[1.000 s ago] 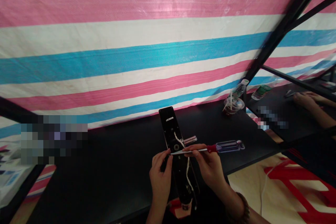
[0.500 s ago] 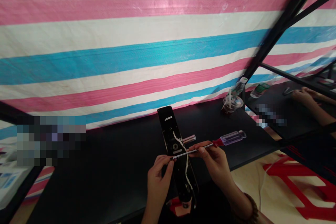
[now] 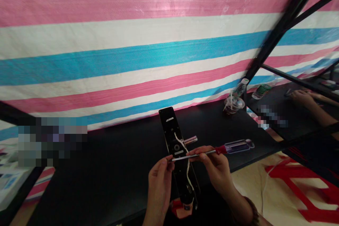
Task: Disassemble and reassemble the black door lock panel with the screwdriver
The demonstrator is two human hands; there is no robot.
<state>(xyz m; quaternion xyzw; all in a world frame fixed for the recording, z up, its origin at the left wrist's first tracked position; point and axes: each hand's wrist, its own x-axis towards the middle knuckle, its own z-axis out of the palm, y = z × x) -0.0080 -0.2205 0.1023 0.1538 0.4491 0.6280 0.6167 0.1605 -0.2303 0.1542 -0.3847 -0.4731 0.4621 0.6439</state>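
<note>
My right hand (image 3: 215, 166) is closed round the shaft of a screwdriver (image 3: 235, 146), which has a clear handle with a red collar and points left. At its tip, my left hand (image 3: 161, 174) is pinched; whatever small thing the fingertips hold is too small to make out. Under both hands lies a long black panel (image 3: 169, 123), which looks like a door lock body, back face up with small holes and pale labels. A white cable (image 3: 188, 174) runs along it, and a shiny handle (image 3: 191, 140) sticks out from its right side.
The panel rests on a black table (image 3: 111, 169). A plastic cup (image 3: 234, 104) with a straw and a clear bottle (image 3: 242, 86) stand at its back right. Another person's hands (image 3: 302, 96) are at the neighbouring table. A red stool (image 3: 291, 176) stands below.
The screwdriver has tilted flatter, its handle slightly lower and its tip slightly further left. My left hand has turned a little, its fingers still at the tip.
</note>
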